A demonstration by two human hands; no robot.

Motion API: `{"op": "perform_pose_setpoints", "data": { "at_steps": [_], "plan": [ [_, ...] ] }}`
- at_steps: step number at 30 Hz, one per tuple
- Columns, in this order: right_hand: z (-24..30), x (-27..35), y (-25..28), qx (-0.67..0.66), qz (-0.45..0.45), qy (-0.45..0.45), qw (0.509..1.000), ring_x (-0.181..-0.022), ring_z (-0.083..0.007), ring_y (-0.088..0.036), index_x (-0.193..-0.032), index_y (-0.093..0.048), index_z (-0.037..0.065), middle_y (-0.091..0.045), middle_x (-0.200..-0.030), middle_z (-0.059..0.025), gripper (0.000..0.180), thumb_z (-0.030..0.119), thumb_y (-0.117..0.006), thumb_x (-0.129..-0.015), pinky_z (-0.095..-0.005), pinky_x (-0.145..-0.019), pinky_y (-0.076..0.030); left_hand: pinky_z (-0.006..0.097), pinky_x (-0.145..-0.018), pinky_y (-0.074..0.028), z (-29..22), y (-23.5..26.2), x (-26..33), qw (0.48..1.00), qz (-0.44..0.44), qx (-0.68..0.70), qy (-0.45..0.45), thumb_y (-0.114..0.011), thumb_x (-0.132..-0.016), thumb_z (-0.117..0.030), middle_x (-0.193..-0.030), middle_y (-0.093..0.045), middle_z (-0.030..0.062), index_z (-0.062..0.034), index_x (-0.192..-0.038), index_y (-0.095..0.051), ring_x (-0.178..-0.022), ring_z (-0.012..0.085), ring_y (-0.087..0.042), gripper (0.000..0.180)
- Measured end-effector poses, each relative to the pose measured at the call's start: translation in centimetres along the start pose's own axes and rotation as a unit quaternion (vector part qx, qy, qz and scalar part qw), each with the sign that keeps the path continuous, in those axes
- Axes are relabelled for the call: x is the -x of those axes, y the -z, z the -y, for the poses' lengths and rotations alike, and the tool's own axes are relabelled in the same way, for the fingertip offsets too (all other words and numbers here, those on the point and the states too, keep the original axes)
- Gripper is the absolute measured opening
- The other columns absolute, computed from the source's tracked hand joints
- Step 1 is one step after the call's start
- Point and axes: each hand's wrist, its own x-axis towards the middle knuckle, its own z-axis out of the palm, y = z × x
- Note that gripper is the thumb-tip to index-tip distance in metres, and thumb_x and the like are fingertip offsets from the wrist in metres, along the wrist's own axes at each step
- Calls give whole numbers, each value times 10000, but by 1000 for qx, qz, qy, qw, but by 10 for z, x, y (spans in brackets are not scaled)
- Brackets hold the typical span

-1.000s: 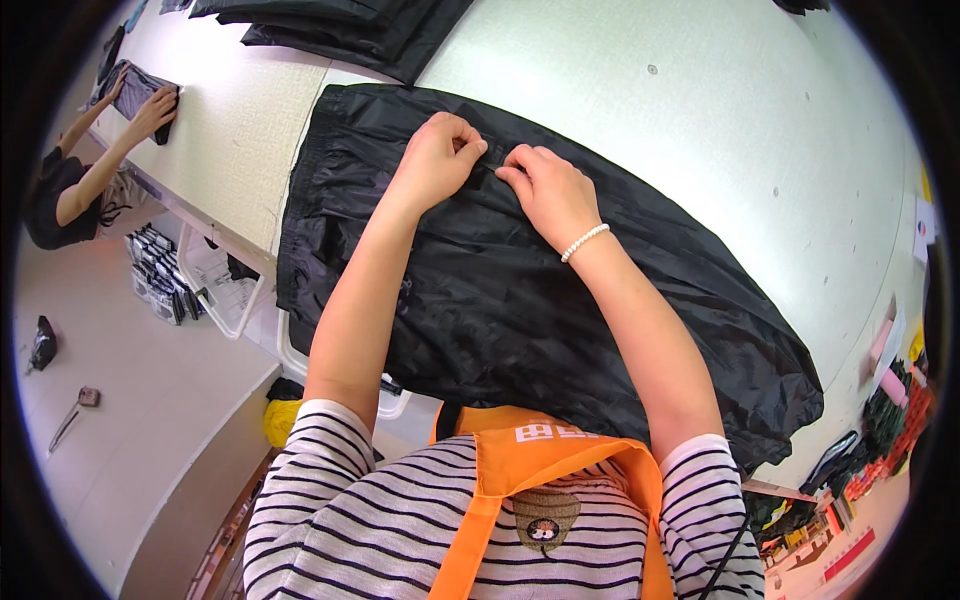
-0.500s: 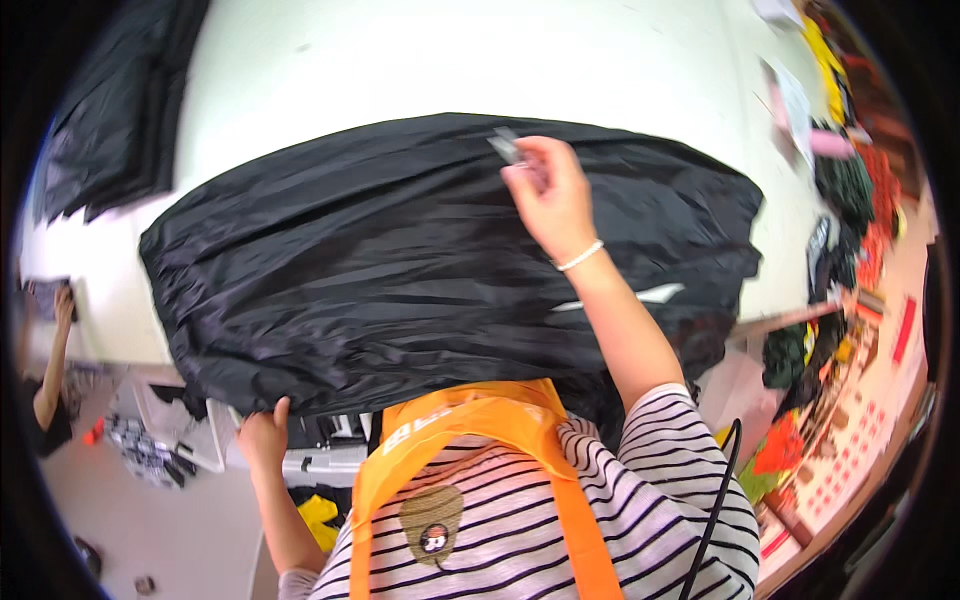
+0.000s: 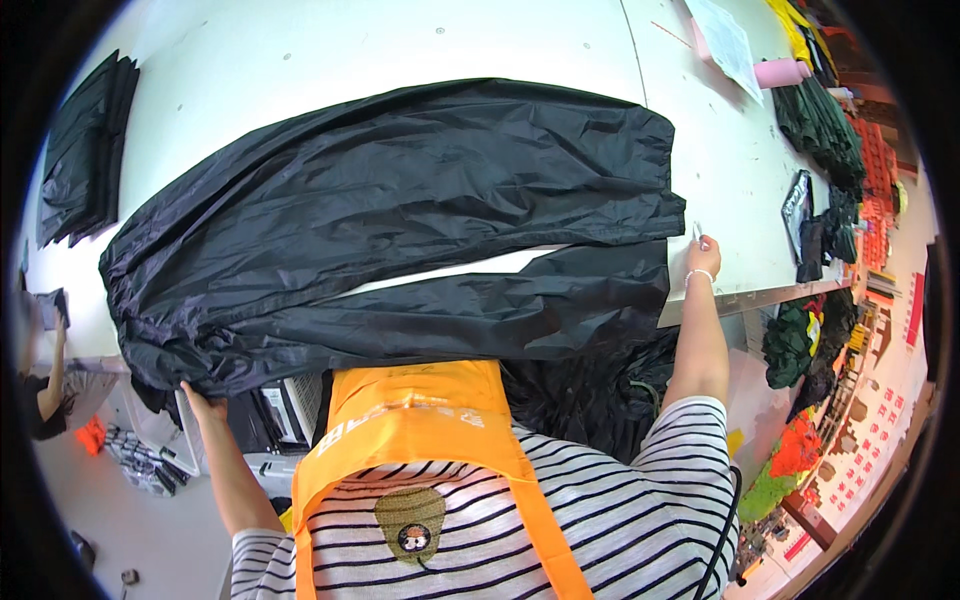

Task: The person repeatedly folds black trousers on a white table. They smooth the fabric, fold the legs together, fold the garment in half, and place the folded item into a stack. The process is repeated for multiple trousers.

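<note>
A pair of black trousers (image 3: 400,180) in thin, slightly shiny fabric lies across the white table. Its gathered waist is at the left, and both legs stretch right, with a narrow white gap between them. My left hand (image 3: 205,402) grips the near edge by the waist; its fingers are partly hidden beneath the cloth. Just off the leg ends at the right, my right hand (image 3: 704,256) is closed round a small silvery pointed tool (image 3: 697,232), which looks like thread snips. Most of that tool is covered by the fingers.
Folded black garments (image 3: 88,150) are stacked at the far left. On the right are a pink roll (image 3: 781,73), a paper sheet (image 3: 727,48) and dark cloth bundles (image 3: 818,125). Black fabric (image 3: 590,395) hangs below the table's near edge. Another person's arm (image 3: 55,365) shows at the left.
My right hand has moved from above the trousers to the right, past the leg ends. The trousers have shifted left, and the gap between the legs shows much more.
</note>
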Motion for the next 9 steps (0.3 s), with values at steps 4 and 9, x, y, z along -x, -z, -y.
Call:
{"op": "perform_pose_setpoints", "data": {
  "at_steps": [4,9],
  "plan": [
    [11,21,54,9,66,64,996,-1055,-275,-546,-1155,-597,120,-583,-1133,-200,412,344,-636,-812,-423,-935,-400,492,-1045,-345,4,-31,42,998,-21,64,-13,-283,-927,-583,-1369,-462,94,-106,-1356,-426,-1255,306,-437,658],
    [-9,95,66,-184,415,160,876,-1326,-257,-350,-1338,-443,39,-407,-1400,-171,632,322,-663,-817,-378,-1071,-287,460,-1013,-386,-24,46,-17,989,54,106,-83,-397,-897,-557,-1331,-505,95,-94,-1266,-516,-1177,296,-504,604]
  ]
}}
